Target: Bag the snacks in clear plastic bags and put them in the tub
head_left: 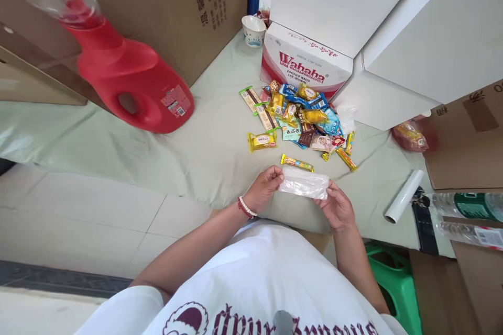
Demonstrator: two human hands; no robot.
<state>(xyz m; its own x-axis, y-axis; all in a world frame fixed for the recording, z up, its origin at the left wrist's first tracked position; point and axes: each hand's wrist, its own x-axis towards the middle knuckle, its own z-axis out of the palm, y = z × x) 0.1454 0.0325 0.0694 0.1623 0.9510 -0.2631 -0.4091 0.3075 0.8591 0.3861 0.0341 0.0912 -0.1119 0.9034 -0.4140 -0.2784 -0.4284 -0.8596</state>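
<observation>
A clear plastic bag, folded into a flat strip, is stretched between my two hands over the near edge of the cloth. My left hand pinches its left end between thumb and fingers. At the other end, my right hand grips the bag's corner. Just beyond the bag lies a thin yellow snack stick. A yellow wrapped cake sits farther left. Behind them spreads a pile of wrapped snacks, with striped bars on its left side and yellow sticks on its right.
The pile backs onto a Wahaha carton and white boxes. A red detergent bottle stands left, a paper cup at the back. Rightward lie a white roll and plastic bottles. A green stool is below.
</observation>
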